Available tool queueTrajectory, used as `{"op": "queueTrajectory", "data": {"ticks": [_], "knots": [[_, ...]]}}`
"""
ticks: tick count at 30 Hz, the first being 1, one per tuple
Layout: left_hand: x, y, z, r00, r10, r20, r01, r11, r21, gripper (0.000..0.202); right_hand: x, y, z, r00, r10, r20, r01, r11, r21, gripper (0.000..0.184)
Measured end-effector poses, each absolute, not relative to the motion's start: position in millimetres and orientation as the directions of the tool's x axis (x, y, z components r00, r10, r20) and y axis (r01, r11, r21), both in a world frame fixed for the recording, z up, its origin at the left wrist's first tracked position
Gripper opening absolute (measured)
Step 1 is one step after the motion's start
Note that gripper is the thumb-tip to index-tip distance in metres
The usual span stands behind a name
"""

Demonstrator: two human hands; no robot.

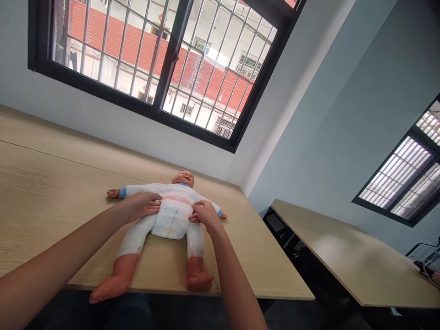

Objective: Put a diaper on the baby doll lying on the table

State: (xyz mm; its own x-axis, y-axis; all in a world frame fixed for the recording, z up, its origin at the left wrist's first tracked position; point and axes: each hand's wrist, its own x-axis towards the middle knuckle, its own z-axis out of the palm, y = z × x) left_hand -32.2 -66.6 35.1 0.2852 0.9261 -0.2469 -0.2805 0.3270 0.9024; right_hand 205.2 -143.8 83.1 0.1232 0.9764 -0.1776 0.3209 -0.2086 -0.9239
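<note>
A baby doll lies on its back on the wooden table, head toward the window and feet at the near edge. It wears a white top with blue cuffs and white leggings. Across its hips and between its legs is a white diaper with a pink waistband. My left hand grips the diaper's waist edge at the left, thumb above and fingers below. At the opposite side, my right hand pinches the waistband's edge. The fingertips partly hide both edges.
The pale wooden table stands against a wall under a barred window. Beyond a dark gap to the right is a second table. Cables and part of a hand show at its far right.
</note>
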Motion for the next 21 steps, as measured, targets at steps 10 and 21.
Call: {"op": "queueTrajectory", "data": {"ticks": [10,21], "knots": [[-38.8,-64.5,24.5,0.285,0.921,-0.265,-0.367,0.360,0.858,0.027,225.3,-142.5,79.5,0.066,0.959,-0.274,0.118,-0.281,-0.952,0.030],[-27.3,-70.0,26.2,0.431,0.896,-0.107,-0.329,0.266,0.906,0.042,203.8,-144.6,76.0,-0.069,0.969,-0.238,-0.199,-0.247,-0.948,0.034]]}}
